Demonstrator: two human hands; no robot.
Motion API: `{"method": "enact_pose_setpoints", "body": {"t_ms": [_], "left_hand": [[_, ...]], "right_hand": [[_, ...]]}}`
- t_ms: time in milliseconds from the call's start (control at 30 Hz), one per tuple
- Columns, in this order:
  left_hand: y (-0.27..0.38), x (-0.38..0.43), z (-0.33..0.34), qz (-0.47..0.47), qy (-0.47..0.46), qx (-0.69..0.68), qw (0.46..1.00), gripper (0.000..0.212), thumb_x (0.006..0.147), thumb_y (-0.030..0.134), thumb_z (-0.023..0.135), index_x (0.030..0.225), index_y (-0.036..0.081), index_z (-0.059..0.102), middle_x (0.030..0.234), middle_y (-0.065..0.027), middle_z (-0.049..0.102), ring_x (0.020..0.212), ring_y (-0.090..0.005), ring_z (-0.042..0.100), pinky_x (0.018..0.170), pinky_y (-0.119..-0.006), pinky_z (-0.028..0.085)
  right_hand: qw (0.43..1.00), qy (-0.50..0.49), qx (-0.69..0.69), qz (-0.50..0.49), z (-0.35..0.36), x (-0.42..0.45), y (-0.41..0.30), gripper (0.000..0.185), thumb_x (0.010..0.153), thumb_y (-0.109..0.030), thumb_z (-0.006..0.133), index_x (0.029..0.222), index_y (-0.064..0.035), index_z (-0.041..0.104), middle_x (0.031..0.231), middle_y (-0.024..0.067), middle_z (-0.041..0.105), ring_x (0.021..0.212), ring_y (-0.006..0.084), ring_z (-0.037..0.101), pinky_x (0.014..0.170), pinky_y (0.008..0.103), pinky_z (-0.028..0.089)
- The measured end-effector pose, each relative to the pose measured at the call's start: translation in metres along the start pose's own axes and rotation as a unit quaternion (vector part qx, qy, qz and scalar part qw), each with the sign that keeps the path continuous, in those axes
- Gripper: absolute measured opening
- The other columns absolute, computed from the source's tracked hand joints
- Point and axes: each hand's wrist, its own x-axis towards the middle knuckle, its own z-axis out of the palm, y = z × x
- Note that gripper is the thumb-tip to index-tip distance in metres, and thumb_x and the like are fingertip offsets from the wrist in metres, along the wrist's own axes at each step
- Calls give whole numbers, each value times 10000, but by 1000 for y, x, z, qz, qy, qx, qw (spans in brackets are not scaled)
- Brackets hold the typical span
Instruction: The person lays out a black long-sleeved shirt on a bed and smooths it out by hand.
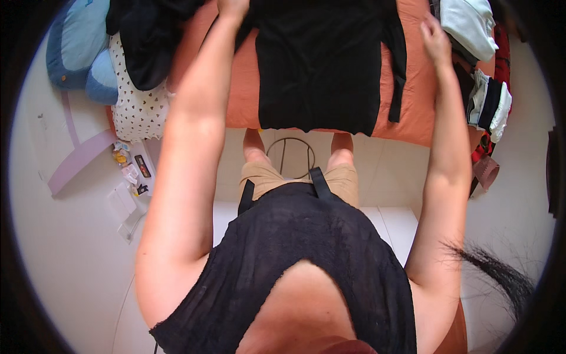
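A black long garment [318, 75] lies spread over the orange bed cover [241, 97], its lower hem near the bed's front edge. One narrow black sleeve or strap lies along its right side. My left hand [233, 8] is at the top rim of the picture, by the garment's upper left part; its fingers are cut off, so its hold cannot be told. My right hand [435, 37] is over the orange cover, right of the garment and beside a pale folded garment [468, 28]. Its fingers look loosely bent, with nothing seen in them.
Black cloth [148, 44] lies over a patterned white pillow [135, 106] at the left, beside a blue plush cushion [82, 48]. Folded clothes [486, 101] are stacked at the right edge. A round metal stool frame [291, 139] stands between my legs. Small items lie on a ledge at left.
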Motion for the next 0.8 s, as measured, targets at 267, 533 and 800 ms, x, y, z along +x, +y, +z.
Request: {"method": "enact_pose_setpoints", "body": {"t_ms": [267,533,800], "left_hand": [[40,-291,-110,-516,-196,8,834,366,860,318,636,1011,2,531,919,-138,616,870,-256,605,777,-361,471],[76,-358,-131,-609,-279,-15,742,402,864,357,645,1021,-2,555,874,-131,659,796,-219,626,735,-336,493],[68,-359,-142,-515,-304,-1,801,194,865,224,630,909,39,598,731,-102,615,662,-192,576,647,-332,466]], "right_hand": [[925,-187,15,331,63,-264,19,404,927,-289,557,1220,-11,549,1144,183,624,1054,271,607,905,337,464],[876,-189,63,440,99,-330,21,414,848,-304,676,1103,11,591,987,114,658,908,179,622,820,293,490],[915,-172,-22,364,106,-342,12,190,716,-164,697,837,-58,596,890,116,574,808,286,580,740,367,483]]}}
